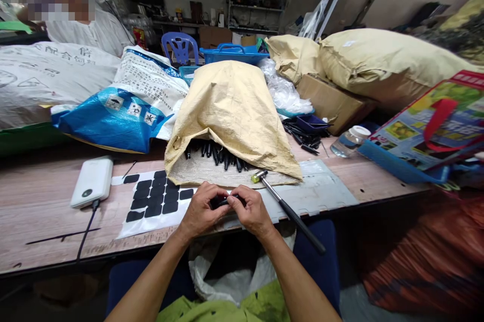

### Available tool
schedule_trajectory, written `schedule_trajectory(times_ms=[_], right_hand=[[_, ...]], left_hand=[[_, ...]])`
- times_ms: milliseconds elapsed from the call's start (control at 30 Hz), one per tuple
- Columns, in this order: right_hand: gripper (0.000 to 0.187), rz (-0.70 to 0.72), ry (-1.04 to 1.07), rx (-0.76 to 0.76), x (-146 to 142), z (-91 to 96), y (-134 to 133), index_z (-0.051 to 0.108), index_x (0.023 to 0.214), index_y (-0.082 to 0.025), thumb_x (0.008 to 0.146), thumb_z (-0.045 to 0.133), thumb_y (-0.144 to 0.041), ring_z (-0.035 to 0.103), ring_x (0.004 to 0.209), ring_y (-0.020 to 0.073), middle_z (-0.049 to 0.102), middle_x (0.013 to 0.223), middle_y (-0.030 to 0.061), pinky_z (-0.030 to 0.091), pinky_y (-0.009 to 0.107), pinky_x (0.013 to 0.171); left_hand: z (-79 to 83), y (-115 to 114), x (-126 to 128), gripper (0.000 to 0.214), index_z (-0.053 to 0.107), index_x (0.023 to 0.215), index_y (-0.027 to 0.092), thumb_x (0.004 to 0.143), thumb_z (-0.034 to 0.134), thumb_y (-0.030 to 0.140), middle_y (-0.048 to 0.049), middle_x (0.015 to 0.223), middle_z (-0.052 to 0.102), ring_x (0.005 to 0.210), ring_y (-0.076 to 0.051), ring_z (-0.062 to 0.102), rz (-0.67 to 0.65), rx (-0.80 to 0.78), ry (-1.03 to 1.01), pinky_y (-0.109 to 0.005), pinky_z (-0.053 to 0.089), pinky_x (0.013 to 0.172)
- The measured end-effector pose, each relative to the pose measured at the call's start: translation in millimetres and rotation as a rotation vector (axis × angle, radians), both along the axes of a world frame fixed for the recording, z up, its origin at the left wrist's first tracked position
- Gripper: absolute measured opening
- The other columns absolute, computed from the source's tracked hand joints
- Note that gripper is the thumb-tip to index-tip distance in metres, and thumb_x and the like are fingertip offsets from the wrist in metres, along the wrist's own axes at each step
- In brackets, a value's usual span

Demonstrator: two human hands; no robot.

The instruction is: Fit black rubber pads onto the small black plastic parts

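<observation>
Close together at the table's front edge, my left hand (204,208) and my right hand (251,208) are both closed on one small black piece (224,201). Fingers cover most of it, so its exact kind is hidden. Just beyond them lies the open mouth of a tan sack (230,105), with several black pen-like parts (219,154) inside. A hammer (287,208) with a yellow-tipped head and black handle rests to the right, its handle jutting past the edge. Left of my hands is a white sheet of black rounded-square stickers (155,196).
A white power bank (92,182) with a cable lies at left. Blue-and-white sacks (124,95) stand behind it. At right are loose black parts (306,133), a clear jar (350,141) and a colourful bag (431,125). A person (86,29) sits at far left. Below the edge hangs an open white sack (234,281).
</observation>
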State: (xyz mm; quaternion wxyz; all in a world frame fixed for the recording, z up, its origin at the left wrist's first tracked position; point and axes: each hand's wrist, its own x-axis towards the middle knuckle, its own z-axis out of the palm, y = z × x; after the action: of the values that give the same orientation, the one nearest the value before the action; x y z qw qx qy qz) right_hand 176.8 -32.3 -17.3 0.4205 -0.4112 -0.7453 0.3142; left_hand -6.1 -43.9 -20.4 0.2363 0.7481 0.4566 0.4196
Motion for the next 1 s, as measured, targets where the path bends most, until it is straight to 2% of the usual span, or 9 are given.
schedule_trajectory(times_ms=[267, 433, 667, 1000], right_hand=[[0.014, 0.011, -0.023, 0.003, 1.3, 1.2, -2.4, 0.066, 0.077, -0.021, 0.090, 0.061, -0.025, 0.057, 0.071, 0.0170, 0.060, 0.073, 0.0013, 0.040, 0.029, 0.067], [0.017, 0.001, 0.001, -0.015, 1.6, 1.9, -2.8, 0.066, 0.078, -0.021, 0.092, 0.061, -0.029, 0.057, 0.071, 0.0169, 0.060, 0.072, 0.0011, 0.040, 0.029, 0.066], [0.019, 0.009, 0.061, -0.046, 1.2, 0.7, -1.5, 0.070, 0.089, -0.020, 0.096, 0.058, -0.033, 0.059, 0.072, 0.0164, 0.065, 0.078, 0.0021, 0.043, 0.028, 0.068], [0.022, -0.011, 0.060, -0.034, 0.4, 1.0, -1.7, 0.069, 0.086, -0.020, 0.096, 0.059, -0.036, 0.058, 0.070, 0.0164, 0.064, 0.076, 0.0020, 0.044, 0.028, 0.066]], left_hand=[[-2.4, -0.8, 0.4, 0.008, 0.069, 0.085, 0.022, 0.085, 0.075, 0.028, -0.0017, 0.077, 0.069, 0.079, -0.020, 0.055, -0.017, 0.046, 0.061, -0.034, 0.041, 0.075], [-2.8, 0.1, 0.2, 0.008, 0.069, 0.088, 0.022, 0.085, 0.075, 0.028, -0.0019, 0.078, 0.069, 0.079, -0.020, 0.056, -0.018, 0.043, 0.053, -0.035, 0.042, 0.076], [-0.8, 0.5, -1.2, 0.014, 0.072, 0.098, 0.022, 0.087, 0.075, 0.030, -0.0038, 0.088, 0.074, 0.087, -0.022, 0.058, -0.001, 0.015, -0.027, -0.036, 0.045, 0.078], [-2.1, -0.4, -1.3, 0.014, 0.074, 0.100, 0.022, 0.088, 0.073, 0.031, -0.0050, 0.088, 0.075, 0.086, -0.023, 0.060, 0.005, 0.008, -0.037, -0.037, 0.045, 0.079]])
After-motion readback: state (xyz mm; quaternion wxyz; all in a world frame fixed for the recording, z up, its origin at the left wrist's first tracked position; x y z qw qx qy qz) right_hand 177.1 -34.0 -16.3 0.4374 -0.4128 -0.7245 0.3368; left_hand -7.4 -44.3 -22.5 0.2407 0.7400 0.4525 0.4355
